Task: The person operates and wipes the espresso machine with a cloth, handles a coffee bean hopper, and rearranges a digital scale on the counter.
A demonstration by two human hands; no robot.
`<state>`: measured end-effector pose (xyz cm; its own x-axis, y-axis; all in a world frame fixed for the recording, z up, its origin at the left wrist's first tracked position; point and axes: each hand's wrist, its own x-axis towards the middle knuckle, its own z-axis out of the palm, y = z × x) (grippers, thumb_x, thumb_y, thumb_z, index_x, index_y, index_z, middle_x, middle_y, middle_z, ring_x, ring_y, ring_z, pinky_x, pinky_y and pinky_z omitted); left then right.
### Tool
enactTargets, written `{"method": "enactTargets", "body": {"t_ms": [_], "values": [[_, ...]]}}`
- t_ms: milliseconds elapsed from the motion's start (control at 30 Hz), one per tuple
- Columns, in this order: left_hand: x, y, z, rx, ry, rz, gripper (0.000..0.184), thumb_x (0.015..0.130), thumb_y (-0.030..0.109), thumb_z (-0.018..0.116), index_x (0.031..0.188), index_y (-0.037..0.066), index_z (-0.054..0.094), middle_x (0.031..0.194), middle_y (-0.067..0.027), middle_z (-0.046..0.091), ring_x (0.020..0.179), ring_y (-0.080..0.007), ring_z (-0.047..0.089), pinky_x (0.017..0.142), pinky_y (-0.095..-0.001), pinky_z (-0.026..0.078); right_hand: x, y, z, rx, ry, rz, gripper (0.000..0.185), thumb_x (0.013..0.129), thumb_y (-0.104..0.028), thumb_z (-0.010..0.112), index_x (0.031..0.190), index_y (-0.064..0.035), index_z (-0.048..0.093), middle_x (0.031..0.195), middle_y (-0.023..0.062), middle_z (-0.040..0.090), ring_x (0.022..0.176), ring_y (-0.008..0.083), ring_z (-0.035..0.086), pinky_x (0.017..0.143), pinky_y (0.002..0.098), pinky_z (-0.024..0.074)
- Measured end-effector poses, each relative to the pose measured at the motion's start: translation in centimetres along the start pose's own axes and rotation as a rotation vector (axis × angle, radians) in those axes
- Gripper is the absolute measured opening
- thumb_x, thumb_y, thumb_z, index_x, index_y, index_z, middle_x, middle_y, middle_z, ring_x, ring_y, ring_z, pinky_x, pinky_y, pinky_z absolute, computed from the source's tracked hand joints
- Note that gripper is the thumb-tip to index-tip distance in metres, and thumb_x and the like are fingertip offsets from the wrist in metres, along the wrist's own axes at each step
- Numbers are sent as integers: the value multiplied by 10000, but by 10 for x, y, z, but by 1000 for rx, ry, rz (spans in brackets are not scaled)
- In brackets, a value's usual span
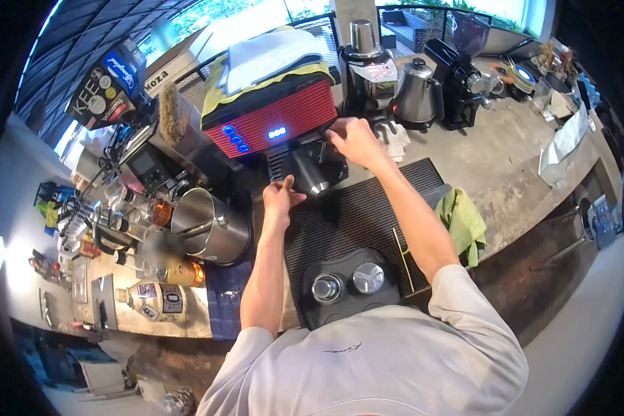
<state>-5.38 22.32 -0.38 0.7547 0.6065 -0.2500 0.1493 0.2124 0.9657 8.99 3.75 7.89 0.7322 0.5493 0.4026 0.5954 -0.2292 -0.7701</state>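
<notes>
The machine [260,133] is boxy, with a red, horizontally ridged front, three blue-lit round buttons in a slanting row near its left end and glowing pale digits toward the middle. It stands level toward the far edge of the bench, left of the bench's middle. Just below its front is a black, roughly cylindrical cup [302,170] with a shiny silver lower end; its contents are hidden, and whether it touches the machine is unclear.

A steel kettle [416,97] stands near a black grinder [457,89] on the counter [503,156].
</notes>
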Motion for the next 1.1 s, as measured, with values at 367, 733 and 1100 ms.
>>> {"method": "enactTargets", "body": {"t_ms": [367,733,1100], "values": [[5,-2,-8,70,2,8,257,972,237,593,912,-12,567,732,-53,577,608,-163,609,586,-295,585,42,-18,-32,417,83,94,714,793,-371,638,1304,96,462,980,252,672,964,346,645,878,389,488],[9,0,-8,72,-23,10,254,969,227,595,905,-17,563,729,-63,581,587,-163,610,578,-289,582,82,-17,-27,221,263,142,517,958,-440,495,1130,26,636,1093,269,647,1051,397,611,913,419,469],[8,-1,-7,6,-14,11,290,940,245,649,869,-15,542,689,-69,558,541,-179,612,539,-288,573,84,-4,-23,220,283,-2,497,971,-419,496,1157,24,624,1109,268,643,1070,418,598,929,429,467]]}}
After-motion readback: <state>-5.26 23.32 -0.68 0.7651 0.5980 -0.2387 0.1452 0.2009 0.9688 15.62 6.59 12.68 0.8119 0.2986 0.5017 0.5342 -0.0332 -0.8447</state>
